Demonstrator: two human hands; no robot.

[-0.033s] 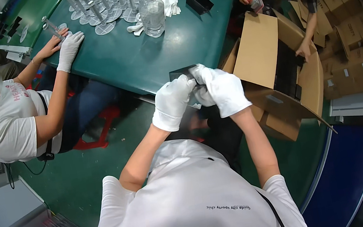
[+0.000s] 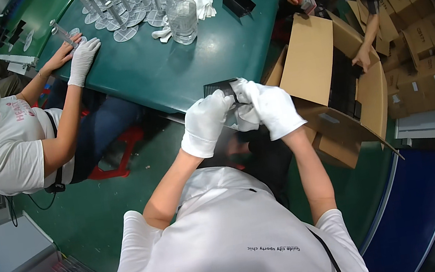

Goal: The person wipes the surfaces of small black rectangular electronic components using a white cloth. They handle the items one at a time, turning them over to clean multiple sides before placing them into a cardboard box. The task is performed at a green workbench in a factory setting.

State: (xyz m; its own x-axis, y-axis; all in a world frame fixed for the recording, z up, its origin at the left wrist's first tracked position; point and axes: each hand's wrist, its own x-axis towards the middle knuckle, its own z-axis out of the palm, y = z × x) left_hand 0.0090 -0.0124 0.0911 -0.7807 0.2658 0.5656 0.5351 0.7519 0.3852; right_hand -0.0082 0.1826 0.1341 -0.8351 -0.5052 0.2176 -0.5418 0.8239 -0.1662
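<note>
My left hand (image 2: 207, 123), in a white glove, has its fingers closed on a black ribbed piece (image 2: 217, 87) at the near edge of the green table. My right hand (image 2: 269, 106), also gloved in white, is bent against the right side of that piece, its fingers curled. White folds, glove or cloth, hang below those fingers; which of the two I cannot tell. Both hands cover most of the black piece, so its full shape is hidden.
The green table (image 2: 163, 82) carries a clear bottle (image 2: 183, 19), white cloths (image 2: 205, 7), black trays (image 2: 238, 3) and several round-based stands (image 2: 125, 32). An open carton (image 2: 307, 53) stands right, with another person's hand (image 2: 363, 57) in it. A seated co-worker's gloved hand (image 2: 83, 60) rests left.
My right hand has shifted slightly right and down. The black ribbed piece is a little more exposed between my hands. The co-worker's hand in the carton has moved slightly.
</note>
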